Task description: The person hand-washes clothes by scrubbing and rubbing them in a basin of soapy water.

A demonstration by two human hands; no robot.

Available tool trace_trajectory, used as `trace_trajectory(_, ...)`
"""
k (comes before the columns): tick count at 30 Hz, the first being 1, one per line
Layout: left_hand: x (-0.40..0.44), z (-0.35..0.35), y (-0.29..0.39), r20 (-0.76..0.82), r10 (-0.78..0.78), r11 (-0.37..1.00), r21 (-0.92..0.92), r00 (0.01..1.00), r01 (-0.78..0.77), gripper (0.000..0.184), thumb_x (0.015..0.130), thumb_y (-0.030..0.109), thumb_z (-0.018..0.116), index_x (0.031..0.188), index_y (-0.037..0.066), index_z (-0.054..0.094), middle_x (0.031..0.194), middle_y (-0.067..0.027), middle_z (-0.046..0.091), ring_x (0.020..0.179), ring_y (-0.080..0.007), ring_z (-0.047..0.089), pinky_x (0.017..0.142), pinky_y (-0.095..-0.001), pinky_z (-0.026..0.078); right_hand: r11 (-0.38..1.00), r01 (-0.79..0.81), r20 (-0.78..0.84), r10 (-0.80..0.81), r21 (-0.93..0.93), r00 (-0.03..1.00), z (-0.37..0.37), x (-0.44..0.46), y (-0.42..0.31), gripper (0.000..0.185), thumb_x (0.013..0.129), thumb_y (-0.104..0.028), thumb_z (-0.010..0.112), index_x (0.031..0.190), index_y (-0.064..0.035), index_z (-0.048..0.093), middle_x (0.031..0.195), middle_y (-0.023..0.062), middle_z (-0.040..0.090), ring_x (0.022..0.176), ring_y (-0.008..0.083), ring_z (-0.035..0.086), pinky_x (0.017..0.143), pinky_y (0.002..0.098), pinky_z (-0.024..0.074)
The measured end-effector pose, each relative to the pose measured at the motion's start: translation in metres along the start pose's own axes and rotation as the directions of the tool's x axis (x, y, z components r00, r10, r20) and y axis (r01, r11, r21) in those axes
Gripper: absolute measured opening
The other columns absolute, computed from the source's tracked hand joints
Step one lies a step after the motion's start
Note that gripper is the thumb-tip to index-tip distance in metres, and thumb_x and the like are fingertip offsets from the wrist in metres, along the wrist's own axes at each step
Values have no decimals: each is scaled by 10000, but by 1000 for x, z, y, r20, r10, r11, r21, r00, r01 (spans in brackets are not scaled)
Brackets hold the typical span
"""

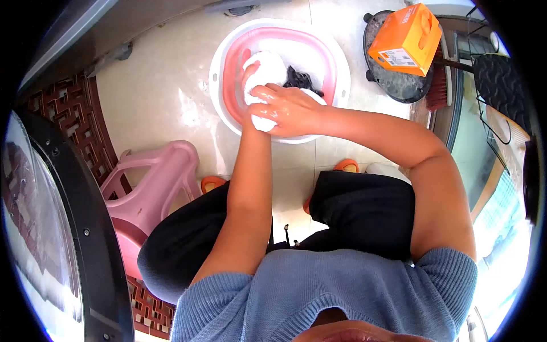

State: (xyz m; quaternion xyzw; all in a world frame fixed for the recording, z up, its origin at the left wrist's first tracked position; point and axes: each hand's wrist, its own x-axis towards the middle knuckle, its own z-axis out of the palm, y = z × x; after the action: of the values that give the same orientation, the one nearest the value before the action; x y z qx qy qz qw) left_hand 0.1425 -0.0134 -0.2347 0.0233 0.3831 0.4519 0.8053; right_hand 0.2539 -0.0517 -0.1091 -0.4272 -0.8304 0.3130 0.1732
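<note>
A wet white cloth (270,69) is bunched up over the near left part of a pink and white basin (229,91). My left hand (249,70) is wrapped round its left side, partly covered by the cloth and my other hand. My right hand (288,109) lies across the cloth's near side, fingers curled over it and pointing left. Wet shine shows on the right hand's skin. Inside the basin, a black crumpled cloth (302,80) rests to the right of the white one. More white fabric (313,96) shows just beyond my right wrist.
A pink plastic stool (162,171) stands on the left, beside a round glass machine door (40,239). At the upper right, an orange box (404,40) sits on a dark wheeled stand (393,85), with a red-bristled brush (437,91) alongside. Wet patches mark the tiled floor (154,102).
</note>
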Motion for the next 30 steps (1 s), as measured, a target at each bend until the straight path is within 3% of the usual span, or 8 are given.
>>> trace_trajectory(8, -29, 43, -2, -245, 154, 988, 68, 957, -141, 306, 803, 32, 488, 1092, -5, 580, 948, -107, 567, 901, -229, 571, 790, -403, 477, 936, -344, -115, 351, 78, 929, 7, -6, 103, 406, 763, -238, 654, 1118, -77, 541, 1134, 142, 531, 981, 345, 558, 782, 409, 477)
trace_trajectory(10, -30, 40, 7, 39, 508, 412, 866, 860, -283, 321, 811, 58, 546, 1128, 44, 593, 1033, -165, 565, 1012, -284, 534, 897, -419, 414, 938, -182, -254, 107, -294, 961, 10, -17, 103, 425, 774, -233, 642, 1163, -96, 540, 1134, 123, 518, 984, 319, 566, 789, 414, 478)
trace_trajectory(13, -23, 19, -16, 463, 566, -455, 865, 682, -210, 335, 830, 124, 592, 1162, 78, 594, 1171, -220, 511, 1082, -349, 492, 966, -435, 359, 850, -423, 98, 472, -314, 876, 6, -12, 104, 465, 779, -231, 633, 1216, -115, 527, 1205, 109, 495, 992, 302, 572, 798, 432, 477)
trace_trajectory(18, -4, 27, -3, -5, 332, 81, 996, 943, -23, 443, 916, 326, 466, 1310, 123, 482, 1315, -246, 410, 1183, -349, 448, 1028, -427, 311, 872, -490, -38, 489, -16, 871, 6, 16, 108, 396, 728, -152, 639, 1112, -75, 579, 1066, 134, 574, 990, 337, 565, 851, 394, 474)
trace_trajectory(21, 1, 35, 10, -182, 31, 998, -47, 983, -40, 479, 893, 342, 476, 1241, 13, 494, 1146, -166, 579, 1048, -295, 562, 911, -387, 451, 977, -111, -141, 138, 182, 980, 5, 6, 74, 290, 691, -104, 638, 978, -71, 614, 1094, 142, 571, 991, 352, 563, 795, 440, 482)
trace_trajectory(23, 11, -9, 13, 275, -248, 933, -190, 929, 305, 431, 872, 287, 527, 1215, 26, 505, 1106, -133, 598, 989, -263, 587, 856, -365, 485, 990, 130, -191, -116, 60, 975, 4, -6, 31, 247, 655, -105, 668, 896, -71, 627, 1058, 127, 559, 963, 315, 565, 710, 406, 505)
trace_trajectory(25, -14, 36, 0, 34, 177, 984, -23, 984, -176, 393, 876, 236, 536, 1233, 76, 503, 1067, -124, 606, 957, -245, 596, 826, -349, 487, 980, 195, -79, -198, -34, 977, 7, -13, 8, 253, 632, -155, 704, 855, -73, 618, 993, 100, 544, 898, 269, 568, 617, 358, 510)
trace_trajectory(30, -16, 18, -14, 71, 53, 998, -24, 996, -51, 280, 846, 157, 515, 1108, 71, 564, 928, -80, 568, 864, -225, 561, 804, -350, 470, 970, 155, -14, -160, -188, 987, 1, -13, 26, 327, 611, -262, 707, 864, -116, 560, 914, 59, 527, 795, 254, 562, 554, 342, 496)
